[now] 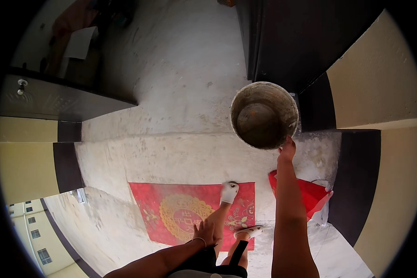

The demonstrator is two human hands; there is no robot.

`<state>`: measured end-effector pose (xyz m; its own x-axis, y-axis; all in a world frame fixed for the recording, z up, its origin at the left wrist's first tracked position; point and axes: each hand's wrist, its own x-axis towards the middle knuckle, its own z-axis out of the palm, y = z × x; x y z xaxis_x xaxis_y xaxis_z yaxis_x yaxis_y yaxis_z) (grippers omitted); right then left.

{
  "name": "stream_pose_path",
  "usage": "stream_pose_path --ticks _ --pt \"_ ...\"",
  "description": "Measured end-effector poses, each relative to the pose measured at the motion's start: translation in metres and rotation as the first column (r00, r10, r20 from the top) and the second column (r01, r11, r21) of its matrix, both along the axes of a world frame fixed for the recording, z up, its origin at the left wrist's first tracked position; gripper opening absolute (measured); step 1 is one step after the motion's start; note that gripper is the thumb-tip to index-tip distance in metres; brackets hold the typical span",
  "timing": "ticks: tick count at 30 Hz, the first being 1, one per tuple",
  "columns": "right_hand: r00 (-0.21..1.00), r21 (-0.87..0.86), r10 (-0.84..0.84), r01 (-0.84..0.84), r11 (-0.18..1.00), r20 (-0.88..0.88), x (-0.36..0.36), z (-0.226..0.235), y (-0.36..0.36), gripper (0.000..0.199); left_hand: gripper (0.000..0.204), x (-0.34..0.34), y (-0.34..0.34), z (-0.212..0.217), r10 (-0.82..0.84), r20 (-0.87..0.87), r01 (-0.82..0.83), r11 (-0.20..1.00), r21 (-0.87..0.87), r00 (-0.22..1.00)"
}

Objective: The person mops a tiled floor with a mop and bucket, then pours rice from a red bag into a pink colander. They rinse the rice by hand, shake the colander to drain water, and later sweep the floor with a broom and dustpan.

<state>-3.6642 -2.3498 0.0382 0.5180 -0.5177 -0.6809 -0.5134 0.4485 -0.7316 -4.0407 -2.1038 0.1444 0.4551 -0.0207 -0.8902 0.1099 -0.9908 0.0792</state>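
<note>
Nearest my lens, my right forearm rises straight up from the lower edge, fully stretched; my right hand (287,150) closes on the near rim of a grey, cement-crusted bucket (264,114), fingers curled over the edge, holding it out ahead with its open mouth facing me; inside I see only a dirty bottom. My left arm comes in low and bent; my left hand (205,233) lies flat on my thigh, fingers loosely spread, holding nothing, a thin bracelet at the wrist. Below, my white shoe (229,192) stands on a red doormat (180,214) on the concrete floor (180,92); a red bag (310,193) sits just beside my right arm.
</note>
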Motion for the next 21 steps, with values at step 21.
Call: stream_pose_path --ticks 21 --pt "0.996 0.134 0.084 -0.082 0.988 -0.004 -0.144 0.022 -0.12 0.024 0.088 -0.012 -0.007 -0.002 -0.078 -0.034 0.078 0.997 -0.014 0.996"
